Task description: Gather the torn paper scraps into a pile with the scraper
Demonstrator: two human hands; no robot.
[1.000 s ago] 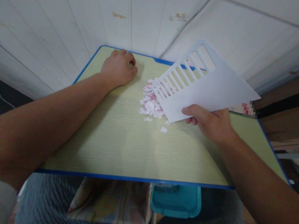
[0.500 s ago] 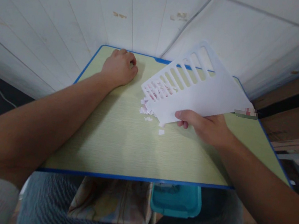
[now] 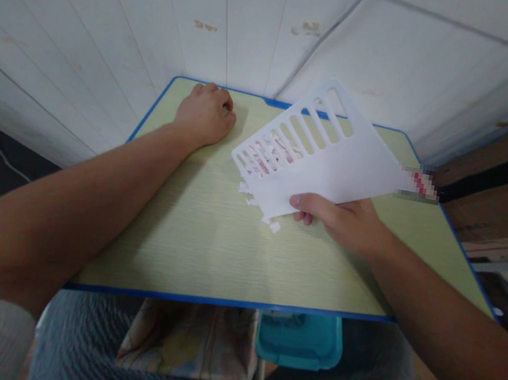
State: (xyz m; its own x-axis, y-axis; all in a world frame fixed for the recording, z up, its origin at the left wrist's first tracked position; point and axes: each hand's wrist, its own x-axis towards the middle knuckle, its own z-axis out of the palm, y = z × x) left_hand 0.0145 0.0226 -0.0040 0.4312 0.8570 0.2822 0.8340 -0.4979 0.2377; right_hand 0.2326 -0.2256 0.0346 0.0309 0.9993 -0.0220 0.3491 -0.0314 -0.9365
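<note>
Head view: right hand (image 3: 346,223) grips slotted sheet (image 3: 336,172) by its edge, leaving slots over scraps (image 3: 243,187); left hand (image 3: 205,116) curled, contents unclear.

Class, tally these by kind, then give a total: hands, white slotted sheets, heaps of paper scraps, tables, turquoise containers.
Left hand and right hand: 2
White slotted sheet: 1
Heap of paper scraps (partly hidden): 1
Table: 1
Turquoise container: 1
Total: 6

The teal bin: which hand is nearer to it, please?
Right. The right hand holds the slotted sheet over the table, almost straight beyond the teal bin. The left hand is farther, toward the table's far left corner.
</note>
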